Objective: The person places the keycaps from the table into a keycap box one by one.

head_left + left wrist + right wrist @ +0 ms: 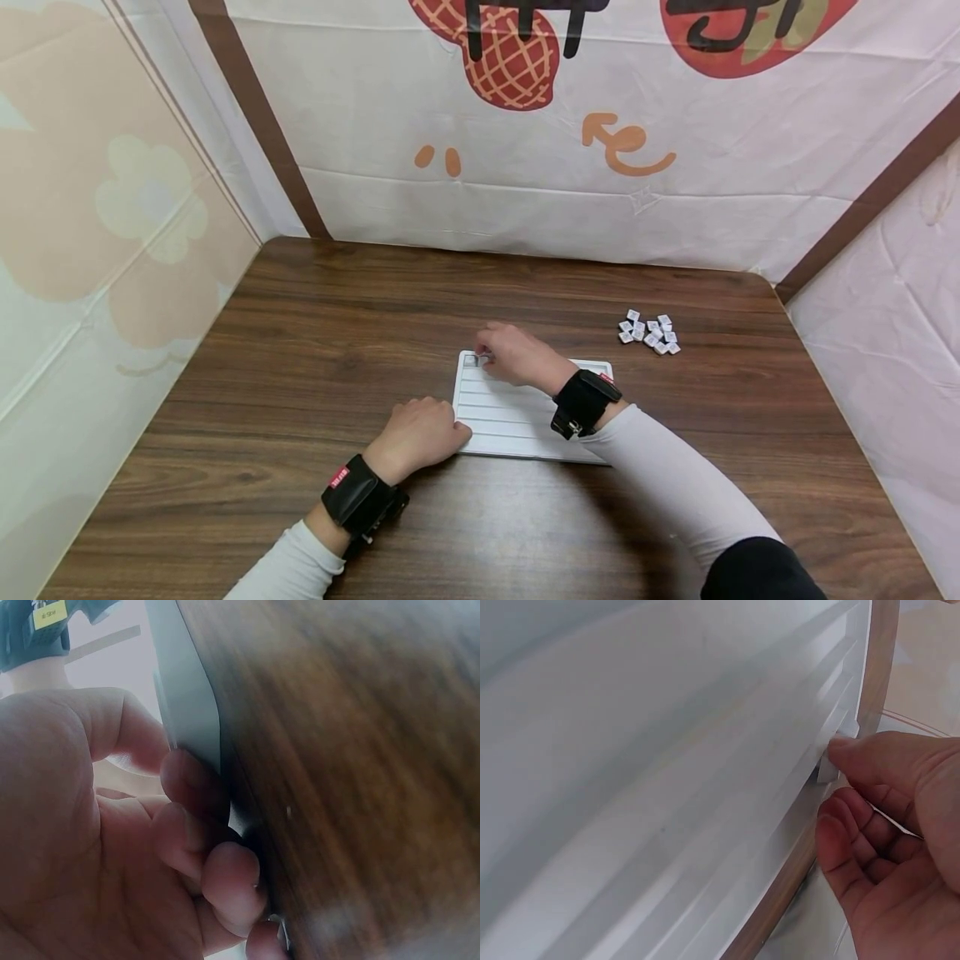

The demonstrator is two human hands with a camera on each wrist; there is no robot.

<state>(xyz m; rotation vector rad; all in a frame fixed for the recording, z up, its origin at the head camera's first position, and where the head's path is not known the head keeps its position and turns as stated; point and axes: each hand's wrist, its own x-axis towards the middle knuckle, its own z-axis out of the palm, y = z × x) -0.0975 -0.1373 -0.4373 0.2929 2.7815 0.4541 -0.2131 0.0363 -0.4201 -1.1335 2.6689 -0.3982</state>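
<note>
A white ridged board [517, 425] lies flat on the brown table. My left hand [420, 433] grips its near left corner, thumb over the edge; in the left wrist view the curled fingertips [232, 877] meet the board's side [191, 697]. My right hand [521, 358] reaches across to the far left corner and pinches a small white tile [827, 769] between thumb and index finger, right at the top row. Another small tile [471, 361] sits in that row's left end, just beside the fingers.
Several loose white tiles [652, 332] are scattered on the table [337, 317] to the right, beyond the board. Printed fabric walls [525, 208] stand behind the table and along both sides. Each wrist wears a black strapped camera [585, 402].
</note>
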